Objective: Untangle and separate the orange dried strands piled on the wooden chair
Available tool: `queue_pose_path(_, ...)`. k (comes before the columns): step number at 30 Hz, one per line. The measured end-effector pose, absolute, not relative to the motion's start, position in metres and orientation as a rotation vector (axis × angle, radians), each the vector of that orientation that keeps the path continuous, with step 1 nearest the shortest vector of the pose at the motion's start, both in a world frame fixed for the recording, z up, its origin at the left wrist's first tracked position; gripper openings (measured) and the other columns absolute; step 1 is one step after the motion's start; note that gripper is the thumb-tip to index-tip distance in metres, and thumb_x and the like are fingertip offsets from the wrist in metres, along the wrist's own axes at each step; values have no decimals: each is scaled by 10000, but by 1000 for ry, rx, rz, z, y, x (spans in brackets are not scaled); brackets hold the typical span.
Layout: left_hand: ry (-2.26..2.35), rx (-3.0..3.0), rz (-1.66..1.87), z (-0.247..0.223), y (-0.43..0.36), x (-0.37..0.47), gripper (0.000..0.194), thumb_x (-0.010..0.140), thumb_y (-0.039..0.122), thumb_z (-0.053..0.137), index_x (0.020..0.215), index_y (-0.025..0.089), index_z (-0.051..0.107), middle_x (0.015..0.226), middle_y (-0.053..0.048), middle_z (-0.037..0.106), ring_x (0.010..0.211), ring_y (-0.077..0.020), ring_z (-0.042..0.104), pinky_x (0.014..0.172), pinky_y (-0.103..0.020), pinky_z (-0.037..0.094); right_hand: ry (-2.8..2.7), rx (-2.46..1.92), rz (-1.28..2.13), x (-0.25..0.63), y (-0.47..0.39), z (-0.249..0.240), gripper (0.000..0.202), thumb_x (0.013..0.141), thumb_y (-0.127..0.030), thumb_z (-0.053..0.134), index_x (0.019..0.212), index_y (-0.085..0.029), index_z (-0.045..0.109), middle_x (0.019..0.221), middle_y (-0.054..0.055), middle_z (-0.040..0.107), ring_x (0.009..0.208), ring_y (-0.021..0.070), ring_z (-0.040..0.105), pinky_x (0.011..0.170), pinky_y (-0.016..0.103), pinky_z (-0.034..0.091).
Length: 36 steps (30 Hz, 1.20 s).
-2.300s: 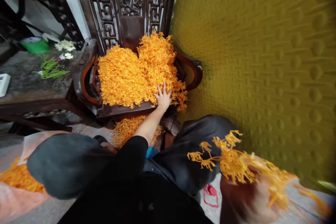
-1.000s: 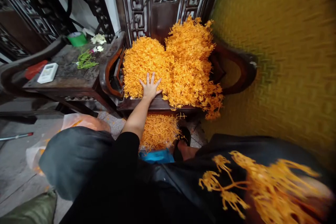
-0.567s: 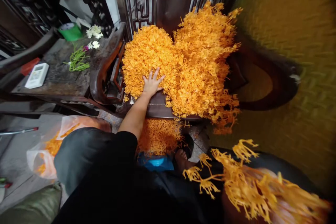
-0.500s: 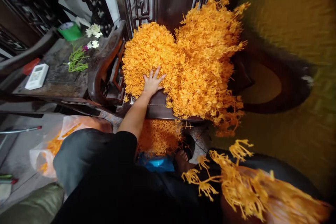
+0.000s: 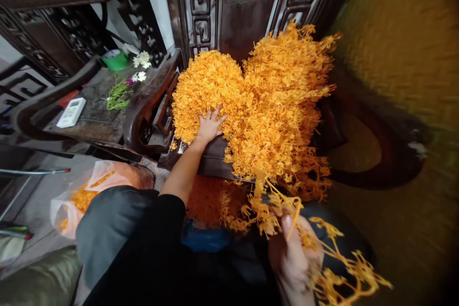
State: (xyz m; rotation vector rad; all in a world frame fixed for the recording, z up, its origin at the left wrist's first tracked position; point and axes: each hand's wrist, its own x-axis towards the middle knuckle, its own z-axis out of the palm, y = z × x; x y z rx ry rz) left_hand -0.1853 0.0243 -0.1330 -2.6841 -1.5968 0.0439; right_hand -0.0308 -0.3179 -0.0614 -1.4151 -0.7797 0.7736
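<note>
Orange sprigs (image 5: 283,210): right hand (image 5: 294,258) grips them, now raised toward 12 o'clock, touching the pile (image 5: 258,110).
Left hand (image 5: 209,125): still open, pressing the pile.

carved wooden chair (image 5: 215,158) seat bears heaped orange flower sprigs (image 5: 258,105); side table (image 5: 93,119) bears remote (image 5: 71,112), green stems (image 5: 117,98).

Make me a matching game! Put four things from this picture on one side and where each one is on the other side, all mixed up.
Things:
1. left hand
2. right hand
3. white remote
4. plastic bag

Places:
A. on the floor, bottom left
B. pressed on the orange flower pile on the chair seat
C. on the dark side table
D. near the camera, gripping orange sprigs

Pairs: 1-B, 2-D, 3-C, 4-A
</note>
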Motion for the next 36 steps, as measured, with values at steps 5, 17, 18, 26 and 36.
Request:
queue_pose_path(5,-1669,-2703,216,-107,-6,-181,851,921,514,647,1659,336,261,1774,-86,-48,1595,-454,114,1188,-776,194,-562,-1196,744,-32,-301,-52,167,907,-397,699,894,-234,731,642,-9,611,586,139,576,602,288,506)
queue_pose_path(17,-1500,-3005,776,-2,-25,-193,1114,782,286,847,1678,227,187,1702,-186,294,1499,-394,424,1228,-476,377,-1621,-1699,716,4,-326,22,395,883,-527,679,1057,-178,739,865,87,759,694,218,701,672,329,565)
queue_pose_path(18,-1485,-3047,657,7,-25,-201,1001,812,247,816,1656,193,283,1622,-190,449,1451,-364,496,1215,-448,394,-1728,-1743,704,5,-321,37,453,888,-552,659,1122,-168,716,810,78,749,615,208,674,605,320,537)
queue_pose_path(26,-1494,-3778,-1068,59,-72,-261,523,977,598,571,1227,175,750,949,-107,790,829,-219,769,740,-311,592,-2300,-1774,645,-36,-223,104,499,980,-613,511,699,-205,572,533,5,544,472,121,453,522,282,311)
queue_pose_path(36,-1490,-3498,-1594,55,-114,-304,543,704,198,867,1223,236,713,896,-40,701,728,-165,692,666,-295,576,-2327,-1665,636,-67,-174,93,429,1006,-515,532,751,-201,673,650,21,589,561,126,485,611,310,381)
